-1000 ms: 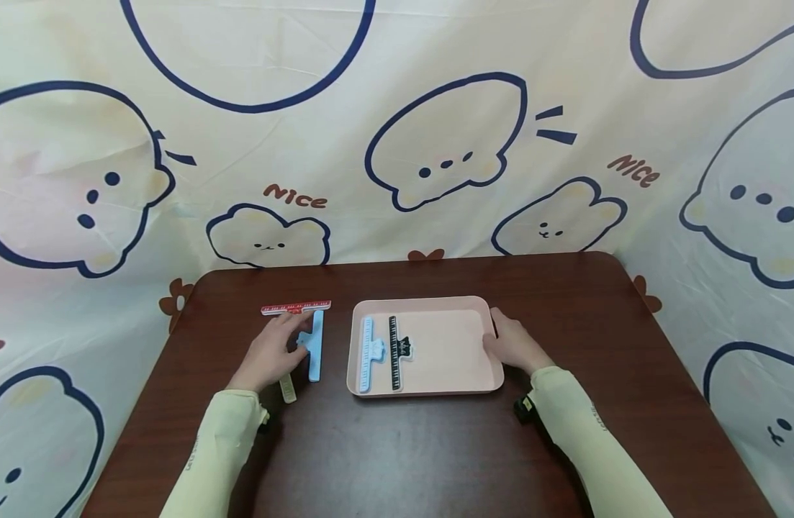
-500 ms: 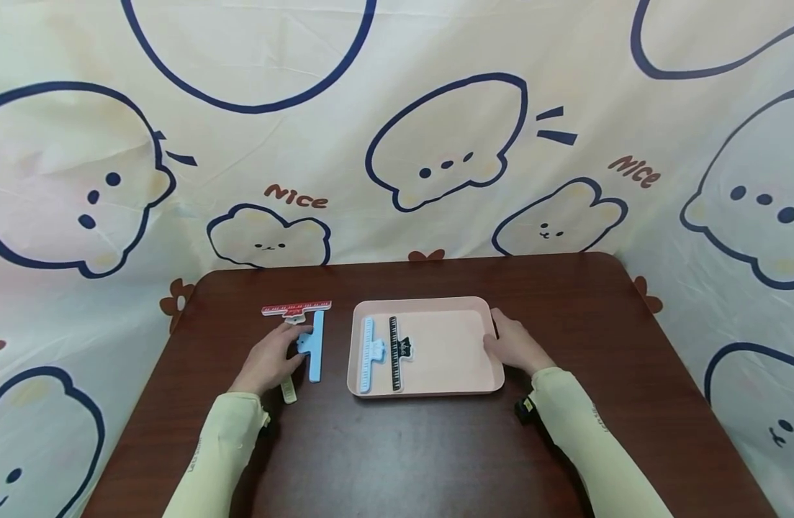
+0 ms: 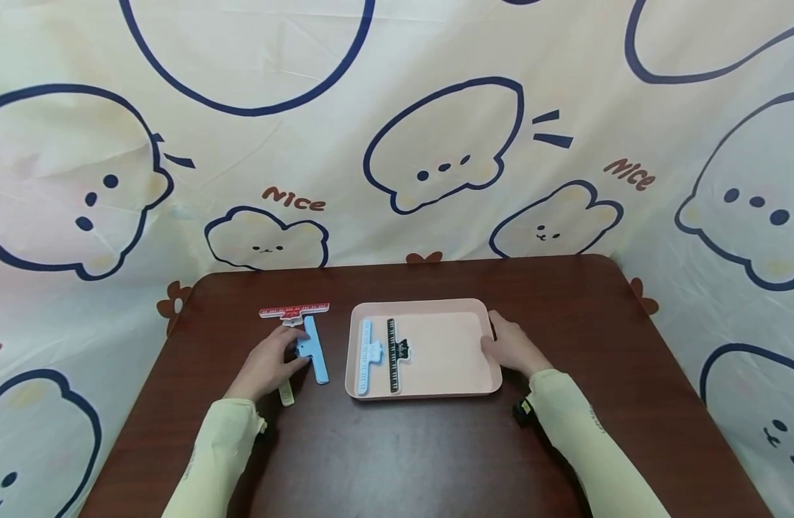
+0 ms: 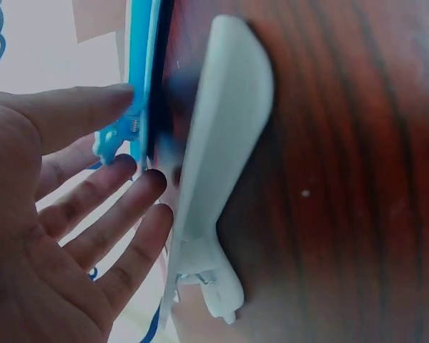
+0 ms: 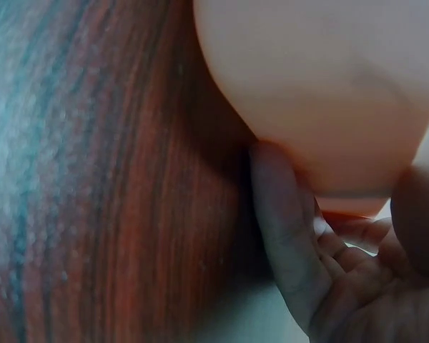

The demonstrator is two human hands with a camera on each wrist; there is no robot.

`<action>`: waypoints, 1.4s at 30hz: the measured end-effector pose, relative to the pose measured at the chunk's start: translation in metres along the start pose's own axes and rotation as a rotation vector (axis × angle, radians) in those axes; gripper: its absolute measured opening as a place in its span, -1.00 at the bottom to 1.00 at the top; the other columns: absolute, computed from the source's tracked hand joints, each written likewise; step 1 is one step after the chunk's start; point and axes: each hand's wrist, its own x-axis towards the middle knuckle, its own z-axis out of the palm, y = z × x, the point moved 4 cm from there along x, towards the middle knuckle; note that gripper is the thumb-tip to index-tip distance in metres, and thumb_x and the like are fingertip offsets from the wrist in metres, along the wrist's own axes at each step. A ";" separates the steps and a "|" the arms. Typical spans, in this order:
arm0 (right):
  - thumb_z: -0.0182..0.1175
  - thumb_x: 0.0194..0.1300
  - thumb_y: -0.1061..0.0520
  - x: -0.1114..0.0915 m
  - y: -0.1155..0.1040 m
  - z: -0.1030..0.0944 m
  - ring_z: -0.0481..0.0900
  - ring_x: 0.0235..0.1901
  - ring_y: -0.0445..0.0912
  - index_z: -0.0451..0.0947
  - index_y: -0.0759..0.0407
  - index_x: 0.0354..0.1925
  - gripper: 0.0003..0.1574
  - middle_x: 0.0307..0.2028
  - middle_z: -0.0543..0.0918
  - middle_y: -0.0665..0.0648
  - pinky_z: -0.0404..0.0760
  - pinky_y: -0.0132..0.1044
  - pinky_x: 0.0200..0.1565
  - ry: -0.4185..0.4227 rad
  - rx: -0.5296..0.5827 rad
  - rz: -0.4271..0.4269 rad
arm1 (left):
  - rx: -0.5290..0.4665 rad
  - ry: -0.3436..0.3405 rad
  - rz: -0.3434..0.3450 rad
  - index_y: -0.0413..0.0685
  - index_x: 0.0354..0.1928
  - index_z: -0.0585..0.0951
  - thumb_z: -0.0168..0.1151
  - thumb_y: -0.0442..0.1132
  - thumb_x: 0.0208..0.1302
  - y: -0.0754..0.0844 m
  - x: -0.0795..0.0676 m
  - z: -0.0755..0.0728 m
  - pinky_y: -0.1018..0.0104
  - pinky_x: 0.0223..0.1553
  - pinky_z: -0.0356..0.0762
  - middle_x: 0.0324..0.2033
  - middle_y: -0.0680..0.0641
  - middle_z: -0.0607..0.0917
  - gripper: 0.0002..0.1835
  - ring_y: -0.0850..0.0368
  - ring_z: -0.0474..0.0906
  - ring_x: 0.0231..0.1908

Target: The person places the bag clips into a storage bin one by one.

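My left hand (image 3: 263, 365) pinches the handle of a blue ruler-shaped clip (image 3: 315, 352) between thumb and fingers; the clip lies slanted on the left of the table. In the left wrist view, that blue clip (image 4: 137, 57) meets the thumb while other fingers are spread. A pale green clip (image 4: 225, 107) is beside them, mostly hidden under the hand in the head view. My right hand (image 3: 513, 347) grips the right rim of a pink tray (image 3: 448, 352). In its left part are a light blue clip (image 3: 366, 357) and a black clip (image 3: 393, 356).
A red clip (image 3: 294, 311) lies just beyond my left hand, close to the blue clip's far end. Brown table (image 3: 397, 460) surface runs in front of the tray. A cartoon-print cloth (image 3: 345, 144) hangs behind the table and at both sides.
My left fingers have drawn back from the red clip, uncovering its handle. The blue clip has turned from nearly straight to slanted, its far end swinging left. The right hand stays on the tray.
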 end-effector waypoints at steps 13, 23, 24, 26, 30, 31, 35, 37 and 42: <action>0.02 0.48 0.08 0.000 0.001 0.000 0.70 -0.21 -0.06 0.15 0.27 0.51 -0.27 0.08 0.68 0.33 0.65 -0.10 -0.07 0.010 0.008 -0.001 | -0.146 0.068 -0.001 -0.11 0.09 0.70 0.39 -0.26 0.36 -0.004 -0.004 0.000 -0.04 -0.07 0.63 0.06 -0.21 0.54 -0.71 -0.06 0.60 -0.14; 0.02 0.50 0.06 -0.001 0.001 0.001 0.70 -0.10 0.00 0.12 0.27 0.54 -0.23 0.17 0.63 0.37 0.63 -0.01 0.04 0.010 0.009 -0.001 | -0.219 0.138 0.005 -0.09 0.10 0.67 0.40 -0.21 0.37 0.000 -0.008 -0.005 -0.14 0.05 0.67 0.08 -0.22 0.66 -0.69 -0.15 0.71 -0.04; 0.02 0.50 0.05 -0.001 0.001 0.001 0.70 -0.11 0.00 0.13 0.27 0.54 -0.23 0.17 0.64 0.37 0.63 -0.02 0.04 0.010 0.011 0.002 | -0.226 0.150 0.005 -0.09 0.10 0.67 0.40 -0.20 0.37 0.001 -0.009 -0.006 -0.13 0.05 0.67 0.02 -0.20 0.68 -0.70 -0.14 0.71 -0.04; 0.02 0.50 0.05 0.000 0.001 0.001 0.69 -0.11 -0.01 0.13 0.26 0.54 -0.24 0.17 0.64 0.36 0.63 -0.02 0.04 0.007 0.009 0.006 | -0.239 0.176 0.008 -0.08 0.08 0.67 0.40 -0.20 0.37 0.002 -0.010 -0.009 -0.12 0.04 0.68 -0.02 -0.16 0.68 -0.71 -0.11 0.70 -0.05; 0.02 0.49 0.05 0.001 -0.002 -0.001 0.66 -0.11 0.00 0.13 0.25 0.54 -0.24 0.18 0.63 0.34 0.61 -0.01 0.06 0.011 0.005 0.011 | -0.281 0.217 0.034 -0.14 0.06 0.66 0.39 -0.26 0.37 0.003 -0.011 -0.015 -0.09 0.04 0.68 0.00 -0.16 0.64 -0.73 -0.15 0.68 -0.01; 0.02 0.50 0.05 0.002 -0.002 -0.001 0.66 -0.12 -0.01 0.13 0.25 0.54 -0.24 0.17 0.63 0.34 0.61 -0.01 0.05 0.008 0.005 0.011 | -0.291 0.220 0.032 -0.14 0.07 0.66 0.39 -0.27 0.37 0.003 -0.012 -0.016 -0.07 0.04 0.68 0.02 -0.16 0.64 -0.72 -0.16 0.68 0.00; 0.02 0.50 0.05 0.002 -0.001 0.000 0.68 -0.13 -0.02 0.12 0.26 0.54 -0.23 0.17 0.63 0.35 0.62 -0.02 0.03 0.003 0.009 0.009 | -0.374 0.197 0.011 -0.13 0.10 0.65 0.36 -0.24 0.41 0.007 -0.013 -0.020 0.15 0.02 0.70 0.08 -0.15 0.66 -0.71 -0.16 0.70 0.02; 0.02 0.50 0.05 0.002 0.001 0.000 0.68 -0.13 -0.03 0.12 0.26 0.54 -0.23 0.17 0.63 0.35 0.63 -0.03 0.03 0.006 0.008 0.010 | -0.456 0.178 -0.002 -0.14 0.13 0.64 0.33 -0.23 0.44 0.011 -0.014 -0.021 0.26 -0.01 0.70 0.09 -0.18 0.66 -0.70 -0.12 0.74 -0.02; 0.02 0.51 0.04 0.002 0.003 0.001 0.68 -0.10 -0.03 0.10 0.25 0.55 -0.23 0.20 0.62 0.35 0.63 -0.02 0.05 0.005 0.008 0.016 | -0.691 0.090 -0.085 -0.20 0.25 0.56 0.16 -0.04 0.56 0.015 -0.015 -0.022 0.36 0.06 0.63 0.08 -0.26 0.62 -0.57 -0.06 0.79 -0.08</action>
